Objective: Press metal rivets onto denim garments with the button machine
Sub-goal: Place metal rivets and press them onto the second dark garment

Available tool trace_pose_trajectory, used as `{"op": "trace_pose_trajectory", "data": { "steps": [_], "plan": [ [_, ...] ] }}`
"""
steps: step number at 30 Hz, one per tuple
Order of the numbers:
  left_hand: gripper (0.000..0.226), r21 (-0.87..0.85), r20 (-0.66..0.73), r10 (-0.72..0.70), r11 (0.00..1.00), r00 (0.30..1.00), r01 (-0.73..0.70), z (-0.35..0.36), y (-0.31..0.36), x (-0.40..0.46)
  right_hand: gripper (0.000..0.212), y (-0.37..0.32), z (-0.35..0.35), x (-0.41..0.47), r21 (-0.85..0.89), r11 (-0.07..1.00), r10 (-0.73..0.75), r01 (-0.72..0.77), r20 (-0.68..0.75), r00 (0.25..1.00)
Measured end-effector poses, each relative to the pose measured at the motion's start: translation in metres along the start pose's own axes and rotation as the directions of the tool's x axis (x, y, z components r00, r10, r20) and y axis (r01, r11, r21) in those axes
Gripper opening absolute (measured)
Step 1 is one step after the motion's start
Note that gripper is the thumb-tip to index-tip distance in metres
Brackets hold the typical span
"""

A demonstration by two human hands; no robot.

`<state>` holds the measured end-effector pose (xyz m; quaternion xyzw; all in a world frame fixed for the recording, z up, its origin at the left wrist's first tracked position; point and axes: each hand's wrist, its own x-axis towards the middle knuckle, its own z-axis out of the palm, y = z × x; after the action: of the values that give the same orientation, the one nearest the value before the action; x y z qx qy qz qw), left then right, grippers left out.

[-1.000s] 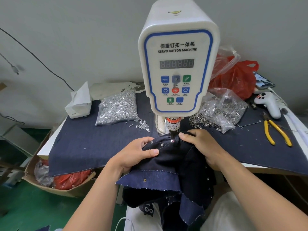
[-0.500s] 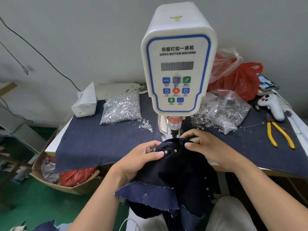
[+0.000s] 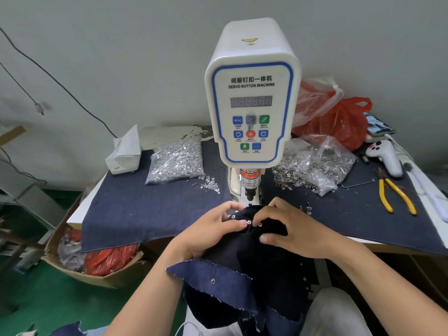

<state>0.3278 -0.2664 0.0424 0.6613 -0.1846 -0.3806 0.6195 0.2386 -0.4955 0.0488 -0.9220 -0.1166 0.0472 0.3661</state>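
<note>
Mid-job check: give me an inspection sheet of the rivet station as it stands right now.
Surface: table covered by a denim sheet.
Job's things: button machine upright at centre; denim garment bunched just in front of its punch, three rivets showing on top; rivet bags left and right.
Clutter: yellow pliers, white controller, tissue box, red bag, phone.
Hands: left hand and right hand both pinch the garment.
Cables: black cable on the wall.
Surroundings: grey wall, green floor, cardboard box under the table.
</note>
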Motion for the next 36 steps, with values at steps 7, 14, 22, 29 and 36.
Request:
{"op": "trace_pose_trajectory", "data": {
  "steps": [7, 14, 22, 29, 36],
  "plan": [
    [0.036, 0.515, -0.071, 0.187, 0.848, 0.980, -0.124, -0.004, -0.004, -0.009, 0.020, -0.001, -0.011, 0.005, -0.018, 1.000, 0.003, 0.000, 0.135, 0.991],
    [0.010, 0.682, 0.078, 0.342, 0.667, 0.936, -0.300, 0.000, -0.025, -0.020, 0.019, 0.005, -0.007, -0.001, 0.227, 0.972, 0.032, -0.058, 0.113, 0.993],
    [0.029, 0.349, 0.010, 0.227, 0.912, 0.974, -0.216, -0.007, -0.024, -0.020, 0.013, 0.043, -0.022, 0.016, 0.011, 0.976, 0.209, -0.218, -0.333, 0.919],
    [0.045, 0.240, -0.248, 0.115, 0.969, 0.962, -0.054, -0.011, -0.007, 0.007, 0.027, 0.082, -0.017, 0.050, -0.362, 0.760, 0.344, -0.540, -0.481, 0.806],
    [0.034, 0.350, -0.381, 0.062, 0.933, 0.923, 0.082, -0.025, -0.018, 0.023, 0.015, 0.084, -0.018, 0.064, -0.385, 0.743, 0.315, -0.547, -0.520, 0.794]
  ]
}}
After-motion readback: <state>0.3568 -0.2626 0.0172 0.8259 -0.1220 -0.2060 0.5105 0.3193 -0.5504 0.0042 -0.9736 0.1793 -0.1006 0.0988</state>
